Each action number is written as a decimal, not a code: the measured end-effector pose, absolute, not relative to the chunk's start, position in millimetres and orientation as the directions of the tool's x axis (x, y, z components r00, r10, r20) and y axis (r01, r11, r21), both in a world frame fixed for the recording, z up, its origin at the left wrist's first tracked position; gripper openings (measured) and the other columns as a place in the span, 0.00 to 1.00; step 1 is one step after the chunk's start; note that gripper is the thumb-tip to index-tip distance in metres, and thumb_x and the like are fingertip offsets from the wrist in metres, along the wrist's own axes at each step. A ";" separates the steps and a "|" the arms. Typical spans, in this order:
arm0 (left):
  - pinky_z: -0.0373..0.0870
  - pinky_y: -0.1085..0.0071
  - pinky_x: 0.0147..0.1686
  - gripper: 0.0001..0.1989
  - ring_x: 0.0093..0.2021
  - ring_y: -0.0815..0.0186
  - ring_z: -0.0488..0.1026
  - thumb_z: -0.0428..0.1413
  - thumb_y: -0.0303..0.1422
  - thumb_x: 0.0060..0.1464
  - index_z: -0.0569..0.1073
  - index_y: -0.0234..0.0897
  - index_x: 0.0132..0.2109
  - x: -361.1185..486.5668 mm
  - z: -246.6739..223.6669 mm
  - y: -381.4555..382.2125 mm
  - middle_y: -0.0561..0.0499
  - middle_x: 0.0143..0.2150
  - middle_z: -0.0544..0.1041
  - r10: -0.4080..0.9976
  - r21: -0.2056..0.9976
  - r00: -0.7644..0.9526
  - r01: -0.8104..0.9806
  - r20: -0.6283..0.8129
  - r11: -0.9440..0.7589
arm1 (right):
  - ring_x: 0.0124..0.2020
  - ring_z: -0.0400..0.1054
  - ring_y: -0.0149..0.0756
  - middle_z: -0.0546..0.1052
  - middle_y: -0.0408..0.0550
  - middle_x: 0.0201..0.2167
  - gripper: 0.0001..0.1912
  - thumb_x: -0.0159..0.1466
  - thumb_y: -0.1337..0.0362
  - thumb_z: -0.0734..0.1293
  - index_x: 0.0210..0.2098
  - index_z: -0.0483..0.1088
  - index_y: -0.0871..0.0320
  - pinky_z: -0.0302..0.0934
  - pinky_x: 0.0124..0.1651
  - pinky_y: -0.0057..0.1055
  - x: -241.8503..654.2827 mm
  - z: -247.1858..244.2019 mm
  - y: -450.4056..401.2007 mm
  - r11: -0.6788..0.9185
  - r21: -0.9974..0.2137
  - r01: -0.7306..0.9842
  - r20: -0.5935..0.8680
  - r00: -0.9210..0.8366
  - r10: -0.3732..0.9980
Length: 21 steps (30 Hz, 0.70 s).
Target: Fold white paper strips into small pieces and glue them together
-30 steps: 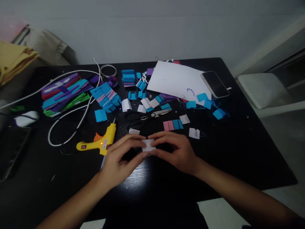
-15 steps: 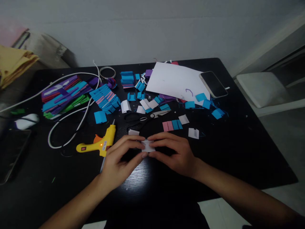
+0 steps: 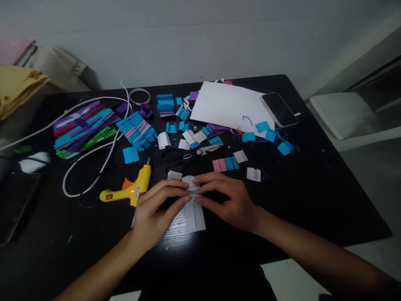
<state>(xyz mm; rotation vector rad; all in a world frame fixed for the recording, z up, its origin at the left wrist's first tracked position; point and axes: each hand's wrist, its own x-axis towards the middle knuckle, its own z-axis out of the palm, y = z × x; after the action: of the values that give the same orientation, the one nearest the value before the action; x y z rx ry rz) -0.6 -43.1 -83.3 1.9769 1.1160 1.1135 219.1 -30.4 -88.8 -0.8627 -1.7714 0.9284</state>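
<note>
A small strip of white paper (image 3: 194, 215) with crease lines lies between my hands, its lower part spread toward me on the dark table. My left hand (image 3: 159, 205) pinches its left edge between thumb and fingers. Opposite it, my right hand (image 3: 227, 200) pinches the right edge the same way. A raised fold runs across the paper between the fingertips. Just beyond sits a small folded white piece (image 3: 174, 175). To the left of my left hand lies a yellow glue gun (image 3: 131, 190) with its orange light on.
Black-handled scissors (image 3: 200, 152) lie beyond my hands. Pink and blue folded pieces (image 3: 225, 164) are to their right. Farther back are a large white sheet (image 3: 228, 102), a phone (image 3: 278, 109) and bundles of coloured strips (image 3: 84, 125). A white cable (image 3: 108, 161) loops at left.
The white paper was a small folded rectangle between my fingertips. Now it is opened out, with its lower part extending toward me. Both hands stay in nearly the same place.
</note>
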 end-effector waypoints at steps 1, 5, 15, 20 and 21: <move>0.78 0.71 0.48 0.08 0.46 0.66 0.80 0.64 0.20 0.59 0.80 0.37 0.43 -0.3 -83.3 -43.0 0.48 0.44 0.82 0.879 0.800 0.291 0.374 0.378 -0.468 | 0.49 0.80 0.40 0.84 0.53 0.46 0.07 0.64 0.70 0.75 0.42 0.79 0.57 0.76 0.55 0.39 218.8 -89.4 -30.8 0.466 -0.873 0.143 0.402 -0.327 0.855; 0.78 0.71 0.48 0.09 0.46 0.66 0.81 0.65 0.20 0.58 0.80 0.37 0.43 1.0 -82.8 -44.1 0.48 0.44 0.82 0.874 0.789 0.274 0.382 0.400 -0.481 | 0.46 0.81 0.38 0.85 0.51 0.43 0.07 0.66 0.72 0.73 0.43 0.80 0.56 0.77 0.52 0.38 217.2 -91.4 -33.0 0.458 -0.882 0.116 0.403 -0.320 0.857; 0.79 0.64 0.51 0.13 0.50 0.61 0.80 0.64 0.24 0.59 0.79 0.39 0.50 0.7 -85.6 -43.4 0.46 0.48 0.83 0.894 0.808 0.282 0.393 0.349 -0.439 | 0.40 0.81 0.37 0.85 0.47 0.37 0.06 0.66 0.71 0.73 0.39 0.80 0.54 0.77 0.46 0.36 216.6 -84.3 -35.1 0.382 -0.918 0.103 0.349 -0.247 0.904; 0.79 0.67 0.49 0.10 0.46 0.64 0.81 0.63 0.22 0.61 0.80 0.38 0.48 1.2 -85.6 -43.6 0.48 0.44 0.84 0.890 0.823 0.297 0.359 0.346 -0.440 | 0.40 0.80 0.37 0.84 0.46 0.37 0.05 0.65 0.70 0.74 0.39 0.80 0.53 0.76 0.46 0.35 215.4 -86.7 -35.6 0.359 -0.927 0.111 0.328 -0.223 0.918; 0.79 0.68 0.48 0.10 0.46 0.64 0.81 0.63 0.22 0.61 0.80 0.38 0.47 1.2 -85.7 -44.1 0.48 0.43 0.84 0.893 0.826 0.291 0.360 0.343 -0.434 | 0.40 0.80 0.36 0.84 0.46 0.37 0.05 0.64 0.69 0.75 0.40 0.80 0.53 0.76 0.46 0.34 215.1 -87.3 -35.8 0.349 -0.930 0.116 0.319 -0.219 0.922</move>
<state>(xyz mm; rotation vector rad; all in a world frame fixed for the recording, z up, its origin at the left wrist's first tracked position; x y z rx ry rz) 1.2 -44.1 -85.7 1.9375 1.1172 1.0964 215.1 -35.8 -87.3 -0.9548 -1.6094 1.0077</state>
